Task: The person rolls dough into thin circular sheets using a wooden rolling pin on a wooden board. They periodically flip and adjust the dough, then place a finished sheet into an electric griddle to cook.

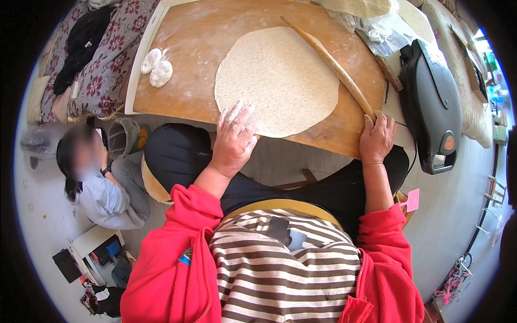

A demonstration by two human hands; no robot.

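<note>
A large, thin round of dough [278, 80] lies flat on a floured wooden board [190, 36], its near edge by the board's front. My left hand [236, 129] rests on the dough's lower left edge, fingers slightly apart and dusted with flour. At the board's right front corner, my right hand [377, 135] grips the near end of a long wooden rolling pin [335, 66]. The pin slants away to the far left, along the dough's right edge. Two floured dough balls [156, 68], pressed against each other, sit at the board's left side.
Right of the board stands a dark electric griddle [432, 101] beside a short wooden rod [389, 72]. Behind are a clear plastic bag [379, 26] and flat dough rounds [355, 5]. A seated person [109, 194] holds a phone at left, near a flower-patterned cover [121, 48].
</note>
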